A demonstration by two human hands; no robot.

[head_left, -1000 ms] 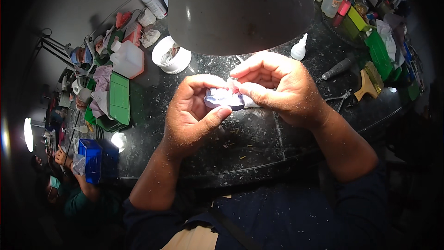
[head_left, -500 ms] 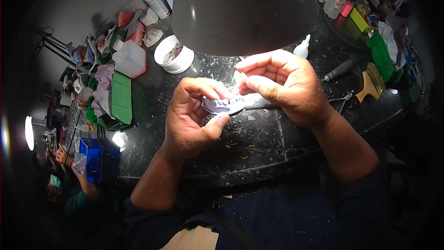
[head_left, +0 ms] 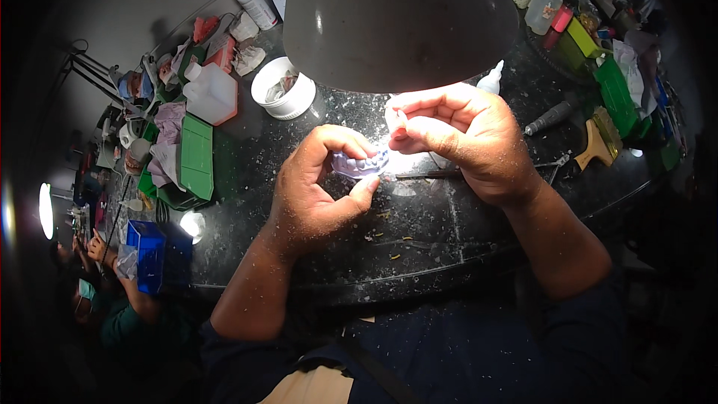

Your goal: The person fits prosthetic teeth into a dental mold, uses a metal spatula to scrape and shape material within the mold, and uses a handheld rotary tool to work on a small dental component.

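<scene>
My left hand [head_left: 308, 183] is closed around a pale bluish-white dental cast [head_left: 359, 166], with the fingertips on its row of teeth and the thumb at its near edge. To the right of it and slightly higher, my right hand [head_left: 479, 141] pinches a small pinkish-white piece [head_left: 396, 124] between thumb and fingers. Lamp glare washes out that piece, so its exact kind cannot be made out. A gap separates it from the cast. Fine dust speckles both hands and forearms. Below my right hand lies a thin dark tool [head_left: 430, 174] on the black worktop [head_left: 419, 254].
A large dark lamp shade [head_left: 400, 22] hangs over the far side. Left stand a white tub [head_left: 290, 102], a plastic jug [head_left: 212, 95], a green bin [head_left: 196, 157] and a blue bin [head_left: 146, 254]. Right lie a grey handpiece [head_left: 550, 117] and a brush [head_left: 594, 146]. Another person's hand [head_left: 99, 245] shows far left.
My right hand has moved slightly right with the small piece, widening the gap to the cast. The cast has turned and shifted a little in my left hand.
</scene>
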